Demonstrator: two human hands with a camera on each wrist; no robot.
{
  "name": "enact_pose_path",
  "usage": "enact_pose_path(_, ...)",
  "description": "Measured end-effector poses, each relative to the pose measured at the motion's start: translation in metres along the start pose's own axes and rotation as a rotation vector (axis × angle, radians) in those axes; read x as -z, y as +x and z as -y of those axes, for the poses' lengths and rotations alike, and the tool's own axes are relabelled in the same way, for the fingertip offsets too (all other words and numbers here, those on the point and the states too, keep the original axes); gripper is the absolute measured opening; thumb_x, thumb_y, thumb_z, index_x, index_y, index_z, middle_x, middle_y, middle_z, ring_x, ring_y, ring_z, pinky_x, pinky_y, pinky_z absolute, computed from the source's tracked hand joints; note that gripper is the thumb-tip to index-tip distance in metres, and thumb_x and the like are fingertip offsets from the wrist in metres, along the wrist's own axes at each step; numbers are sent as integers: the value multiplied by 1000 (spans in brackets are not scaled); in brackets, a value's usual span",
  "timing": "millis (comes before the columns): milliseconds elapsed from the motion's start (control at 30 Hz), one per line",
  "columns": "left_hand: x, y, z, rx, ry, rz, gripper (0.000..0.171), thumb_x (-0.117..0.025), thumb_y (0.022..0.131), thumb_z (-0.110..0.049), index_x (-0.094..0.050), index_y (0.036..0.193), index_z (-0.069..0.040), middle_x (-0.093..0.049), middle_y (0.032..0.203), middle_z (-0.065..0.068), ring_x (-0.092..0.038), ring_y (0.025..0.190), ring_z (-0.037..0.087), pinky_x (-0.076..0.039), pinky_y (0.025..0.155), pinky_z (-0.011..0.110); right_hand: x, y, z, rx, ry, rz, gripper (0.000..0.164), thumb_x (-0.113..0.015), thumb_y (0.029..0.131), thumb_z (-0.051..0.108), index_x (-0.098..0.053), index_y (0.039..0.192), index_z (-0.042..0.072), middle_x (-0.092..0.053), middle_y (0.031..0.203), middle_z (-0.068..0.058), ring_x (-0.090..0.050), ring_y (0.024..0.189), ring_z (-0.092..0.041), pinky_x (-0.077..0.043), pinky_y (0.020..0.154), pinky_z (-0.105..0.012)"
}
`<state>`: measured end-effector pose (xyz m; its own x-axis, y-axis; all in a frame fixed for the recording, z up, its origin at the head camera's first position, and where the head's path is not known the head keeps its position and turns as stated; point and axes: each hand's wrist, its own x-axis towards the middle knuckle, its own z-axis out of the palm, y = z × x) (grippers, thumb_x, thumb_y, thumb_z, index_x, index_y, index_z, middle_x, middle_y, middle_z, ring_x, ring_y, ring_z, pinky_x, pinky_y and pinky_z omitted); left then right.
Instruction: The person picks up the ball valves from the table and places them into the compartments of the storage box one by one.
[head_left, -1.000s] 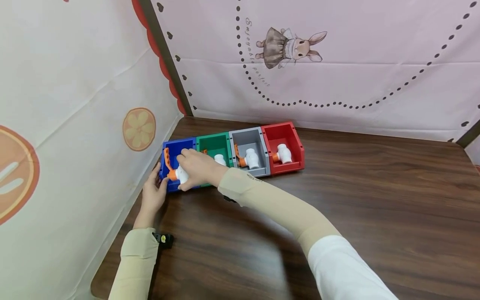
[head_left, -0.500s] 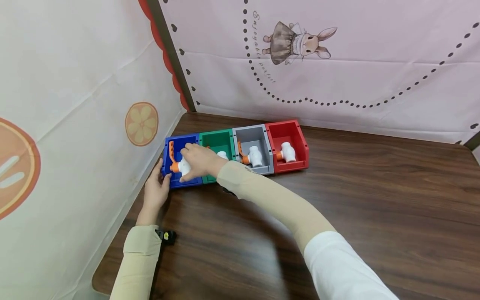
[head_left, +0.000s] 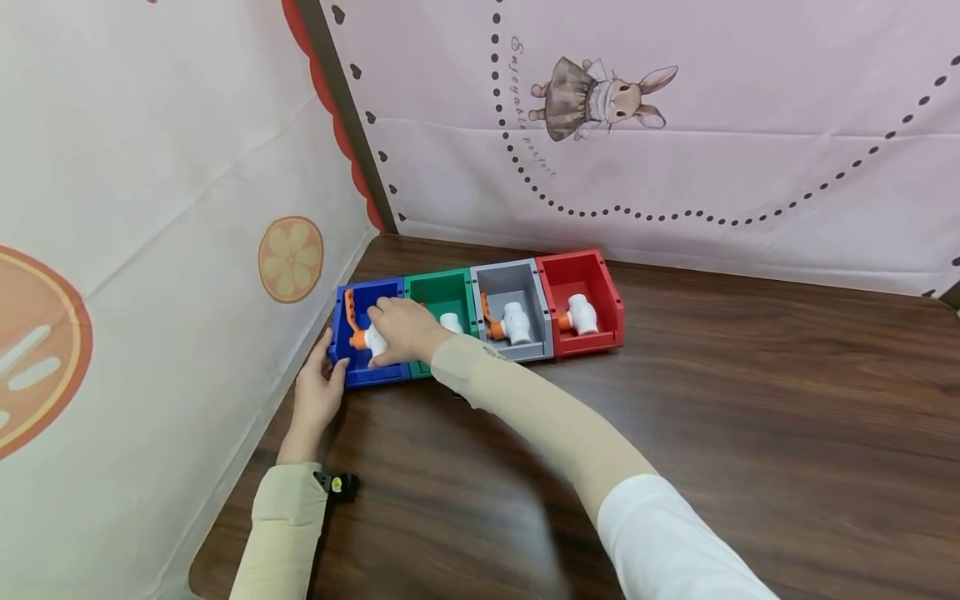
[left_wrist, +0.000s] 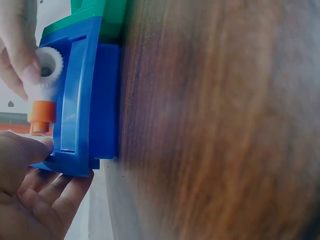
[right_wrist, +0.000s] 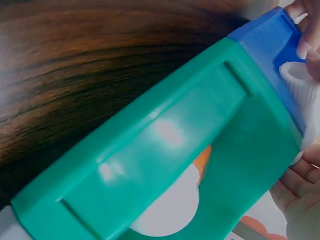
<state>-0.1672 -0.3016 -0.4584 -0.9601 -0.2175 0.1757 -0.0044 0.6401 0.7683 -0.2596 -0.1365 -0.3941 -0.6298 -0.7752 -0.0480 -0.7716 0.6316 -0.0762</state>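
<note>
My right hand (head_left: 408, 329) holds a white ball valve (head_left: 376, 340) with an orange lever handle (head_left: 351, 308) inside the blue bin (head_left: 371, 375), at the left end of a row. In the left wrist view, the valve's ribbed white end (left_wrist: 50, 65) and orange stem (left_wrist: 42, 112) show beside the bin's front wall. My left hand (head_left: 318, 396) grips the blue bin's left side, thumb at the inner edge and fingers outside. Whether the valve touches the bin floor is hidden.
Joined to the blue bin are a green bin (head_left: 438, 287), a grey bin (head_left: 510, 275) and a red bin (head_left: 573, 267). White valves with orange parts lie in the green, grey (head_left: 516, 323) and red (head_left: 582, 314) bins. A fabric-covered wall (head_left: 187, 250) stands close on the left.
My right hand has shifted the valve slightly rightward and deeper into the blue bin. The left thumb has come away from the orange part to the bin's edge. The head view shifted slightly.
</note>
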Motion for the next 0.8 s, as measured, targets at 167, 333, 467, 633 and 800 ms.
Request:
enact_pose_path(167,-1,-2,0,7,-5,-5,57,-53,95,-1,-30,147,1,-32,151,22,-39,134,38,-37,108,51,-5,-1,-1,12,-29,-2,86,-63,80,63,-42,142,8,-50,138,-6,-44,128,-17,-22,119,-34)
enact_pose_path(333,-2,-1,-1,9,-8,10,57,-53,95,-2,-29,147,1,-32,151,23,-39,134,39,-36,108,51,-8,0,-1,5,-89,26,85,-60,80,65,-43,142,9,-49,138,-4,-43,130,-15,-23,119,-33)
enact_pose_path(467,-2,0,-2,12,-12,-5,57,-53,95,-2,-30,147,0,-33,150,22,-39,134,38,-37,108,50,-9,4,-1,4,-122,38,85,-59,80,67,-43,142,10,-48,139,-3,-42,131,-15,-24,119,-34)
enact_pose_path(633,-2,2,-4,15,-10,-5,57,-52,95,-2,-29,148,0,-32,151,23,-38,134,38,-36,108,51,-9,6,-3,-5,-152,50,87,-57,80,70,-42,143,12,-46,142,-2,-39,134,-16,-23,119,-35)
enact_pose_path(800,-3,2,-3,37,-3,-3,58,-52,96,-3,-29,148,-1,-31,151,21,-37,135,38,-35,109,50,-11,6,-4,7,-146,58,87,-55,81,70,-41,143,12,-45,144,-3,-37,136,-18,-21,120,-37)
